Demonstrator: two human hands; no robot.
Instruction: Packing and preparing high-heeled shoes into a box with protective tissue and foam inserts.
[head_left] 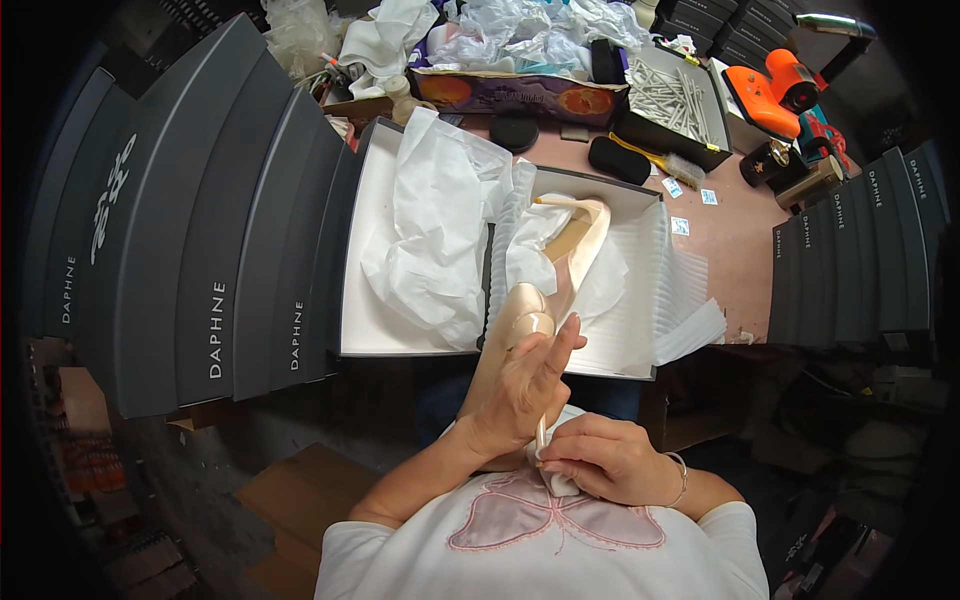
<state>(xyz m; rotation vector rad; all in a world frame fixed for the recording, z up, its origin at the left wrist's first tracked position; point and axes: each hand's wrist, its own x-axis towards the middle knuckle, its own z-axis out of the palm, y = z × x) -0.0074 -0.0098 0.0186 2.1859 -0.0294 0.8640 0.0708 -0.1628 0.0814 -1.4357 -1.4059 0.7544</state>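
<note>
Close to my chest, a glossy beige high-heeled shoe (527, 302) points away from me, held by my left hand (515, 395). The fingers wrap its side and cover much of the middle. Its slim heel (541, 436) runs back toward my body. Pinched at the heel's end is my right hand (610, 462), with a white cloth or tissue (563, 484) bunched under its fingers; the heel tip is hidden. Beyond the hands, a matching shoe (592, 225) with white paper stuffing lies in an open shoe box (655, 225).
White tissue paper (430, 230) fills the box lid (368, 290) at left. Tall dark shoe boxes (215, 230) crowd the left; more stacked boxes (860, 255) stand right. Behind are a brush (684, 170), a tray of white sticks (665, 92) and an orange tool (765, 100).
</note>
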